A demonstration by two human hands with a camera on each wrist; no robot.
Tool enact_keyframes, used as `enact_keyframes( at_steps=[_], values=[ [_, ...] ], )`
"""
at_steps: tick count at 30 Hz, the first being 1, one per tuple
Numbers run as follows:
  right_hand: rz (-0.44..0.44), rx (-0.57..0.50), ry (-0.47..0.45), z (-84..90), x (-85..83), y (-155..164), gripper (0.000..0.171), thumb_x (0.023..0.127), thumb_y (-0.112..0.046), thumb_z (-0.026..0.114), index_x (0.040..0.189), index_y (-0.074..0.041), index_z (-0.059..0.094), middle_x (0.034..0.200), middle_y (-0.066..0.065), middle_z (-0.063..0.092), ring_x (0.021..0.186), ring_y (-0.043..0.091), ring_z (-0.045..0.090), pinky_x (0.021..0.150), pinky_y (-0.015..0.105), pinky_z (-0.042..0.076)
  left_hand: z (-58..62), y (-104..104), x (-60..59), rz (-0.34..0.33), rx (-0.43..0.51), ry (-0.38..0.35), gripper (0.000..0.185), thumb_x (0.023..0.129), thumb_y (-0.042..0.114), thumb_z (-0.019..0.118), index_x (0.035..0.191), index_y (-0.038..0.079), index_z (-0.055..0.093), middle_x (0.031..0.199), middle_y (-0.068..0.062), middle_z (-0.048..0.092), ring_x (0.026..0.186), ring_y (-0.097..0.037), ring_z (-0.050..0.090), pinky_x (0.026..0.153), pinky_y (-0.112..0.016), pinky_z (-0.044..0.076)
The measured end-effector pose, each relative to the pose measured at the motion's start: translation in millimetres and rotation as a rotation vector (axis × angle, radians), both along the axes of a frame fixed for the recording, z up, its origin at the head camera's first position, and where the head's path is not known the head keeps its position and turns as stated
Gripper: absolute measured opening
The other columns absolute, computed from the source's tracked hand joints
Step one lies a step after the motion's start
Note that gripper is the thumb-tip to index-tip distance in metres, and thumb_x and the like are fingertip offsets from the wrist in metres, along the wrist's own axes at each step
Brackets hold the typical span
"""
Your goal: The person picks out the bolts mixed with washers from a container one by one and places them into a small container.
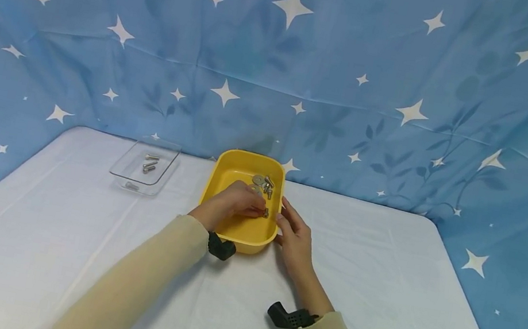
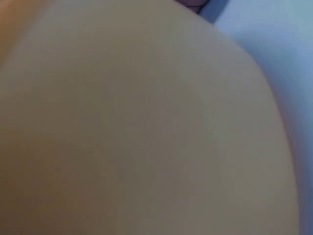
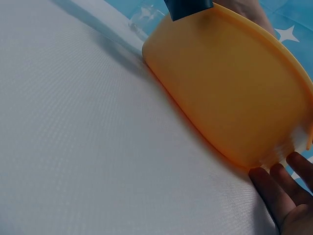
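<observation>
My left hand point(image 1: 239, 200) reaches over the left side into a yellow bin point(image 1: 236, 234), its fingers bent downward. Right at those fingertips is a small metal bolt point(image 1: 266, 212); I cannot tell whether they pinch it. Farther back in the bin, several bolts point(image 1: 268, 183) and round metal washers point(image 1: 258, 180) lie together. My right hand point(image 1: 295, 243) holds the bin's right side, thumb at the rim. In the right wrist view, its fingertips point(image 3: 259, 172) touch the lower outer wall of the bin point(image 3: 230, 83). A pale sleeve point(image 2: 146, 122) blocks most of the left wrist view.
A clear plastic tray point(image 1: 122, 170) stands left of the bin with several bolts point(image 1: 150, 165) in it. Both stand on a white-covered table point(image 1: 381, 277). Behind rises a blue curtain point(image 1: 347, 44) with white stars. Each wrist carries a black camera, such as the right one point(image 1: 289, 317).
</observation>
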State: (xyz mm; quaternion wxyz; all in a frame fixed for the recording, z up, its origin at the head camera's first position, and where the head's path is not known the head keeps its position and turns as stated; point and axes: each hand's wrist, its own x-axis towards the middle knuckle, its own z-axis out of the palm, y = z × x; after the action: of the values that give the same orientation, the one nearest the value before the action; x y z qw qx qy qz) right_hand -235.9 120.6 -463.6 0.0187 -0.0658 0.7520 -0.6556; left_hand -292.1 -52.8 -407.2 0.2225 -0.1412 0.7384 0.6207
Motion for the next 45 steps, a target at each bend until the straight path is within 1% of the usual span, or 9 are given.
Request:
enact_keyframes(
  at_steps=[6, 10, 19, 23, 27, 30, 36, 41, 45],
  values=[
    [-0.001, 0.006, 0.004, 0.9, 0.8, 0.7, 0.048, 0.106, -0.027, 0.053, 0.153, -0.027, 0.046, 0.15, 0.013, 0.055, 0.13, 0.033, 0.06, 0.084, 0.027, 0.063, -3.1, 6.8, -0.7, -0.024, 0.02, 0.017, 0.029, 0.092, -0.001, 0.07, 0.121, -0.006, 0.07, 0.122, -0.023, 0.07, 0.11, -0.031, 0.073, 0.093, -0.034, 0.061],
    [0.005, 0.0, 0.014, 0.5, 0.7, 0.7, 0.048, 0.106, -0.026, 0.052, 0.154, -0.026, 0.045, 0.15, 0.014, 0.054, 0.13, 0.034, 0.06, 0.085, 0.03, 0.064, -4.8, 7.4, -1.3, -0.047, 0.05, 0.027, 0.03, 0.091, -0.004, 0.07, 0.121, -0.008, 0.07, 0.125, -0.024, 0.068, 0.107, -0.031, 0.074, 0.094, -0.036, 0.061],
    [-0.013, 0.006, 0.007, 1.3, 0.1, 2.0, 0.048, 0.106, -0.026, 0.053, 0.153, -0.028, 0.046, 0.149, 0.012, 0.055, 0.131, 0.031, 0.059, 0.085, 0.029, 0.064, -3.7, 10.2, -1.2, -0.097, 0.065, 0.029, 0.028, 0.09, -0.002, 0.072, 0.117, -0.007, 0.072, 0.12, -0.023, 0.071, 0.105, -0.03, 0.075, 0.091, -0.035, 0.062],
    [-0.024, 0.001, 0.009, 1.8, 0.0, 3.1, 0.048, 0.105, -0.025, 0.053, 0.152, -0.028, 0.047, 0.149, 0.012, 0.056, 0.13, 0.031, 0.059, 0.084, 0.028, 0.063, -4.0, 11.9, -2.4, -0.117, 0.056, 0.03, 0.028, 0.089, -0.002, 0.074, 0.116, -0.007, 0.072, 0.119, -0.022, 0.072, 0.103, -0.029, 0.075, 0.089, -0.034, 0.063],
    [-0.01, -0.003, 0.01, 1.6, 0.3, 1.8, 0.047, 0.106, -0.024, 0.053, 0.153, -0.028, 0.047, 0.149, 0.013, 0.055, 0.131, 0.031, 0.059, 0.084, 0.028, 0.064, -6.1, 8.9, -3.4, -0.126, 0.03, 0.016, 0.027, 0.088, 0.001, 0.076, 0.114, -0.005, 0.073, 0.115, -0.019, 0.073, 0.096, -0.025, 0.077, 0.085, -0.032, 0.064],
    [0.005, -0.005, 0.015, 1.5, 0.4, 0.5, 0.048, 0.106, -0.025, 0.052, 0.153, -0.027, 0.046, 0.15, 0.013, 0.055, 0.131, 0.031, 0.059, 0.084, 0.029, 0.064, -7.1, 6.1, -3.2, -0.123, 0.025, 0.009, 0.027, 0.088, 0.003, 0.076, 0.114, -0.004, 0.074, 0.111, -0.017, 0.074, 0.092, -0.023, 0.077, 0.084, -0.031, 0.064],
    [0.024, -0.036, 0.034, -0.9, 2.1, 0.1, 0.048, 0.106, -0.024, 0.052, 0.154, -0.024, 0.045, 0.149, 0.015, 0.055, 0.131, 0.033, 0.059, 0.084, 0.03, 0.064, -7.3, 2.1, 1.3, -0.079, 0.067, -0.004, 0.027, 0.087, 0.0, 0.076, 0.114, -0.004, 0.073, 0.11, -0.017, 0.073, 0.091, -0.023, 0.077, 0.086, -0.033, 0.064],
    [0.006, -0.029, 0.031, -1.5, 2.8, 2.3, 0.047, 0.106, -0.025, 0.052, 0.153, -0.025, 0.046, 0.149, 0.014, 0.055, 0.131, 0.033, 0.06, 0.081, 0.025, 0.063, -3.2, 2.1, 3.2, -0.081, 0.044, -0.022, 0.026, 0.086, 0.0, 0.077, 0.112, -0.004, 0.074, 0.107, -0.016, 0.075, 0.09, -0.024, 0.077, 0.084, -0.032, 0.064],
    [0.016, -0.028, 0.024, -1.4, 0.8, 0.6, 0.047, 0.106, -0.027, 0.053, 0.153, -0.026, 0.046, 0.149, 0.014, 0.055, 0.13, 0.033, 0.06, 0.082, 0.024, 0.063, 1.7, -2.4, 3.3, -0.091, -0.001, -0.008, 0.026, 0.087, 0.002, 0.077, 0.113, -0.003, 0.075, 0.104, -0.016, 0.075, 0.087, -0.022, 0.078, 0.083, -0.03, 0.064]
  ],
)
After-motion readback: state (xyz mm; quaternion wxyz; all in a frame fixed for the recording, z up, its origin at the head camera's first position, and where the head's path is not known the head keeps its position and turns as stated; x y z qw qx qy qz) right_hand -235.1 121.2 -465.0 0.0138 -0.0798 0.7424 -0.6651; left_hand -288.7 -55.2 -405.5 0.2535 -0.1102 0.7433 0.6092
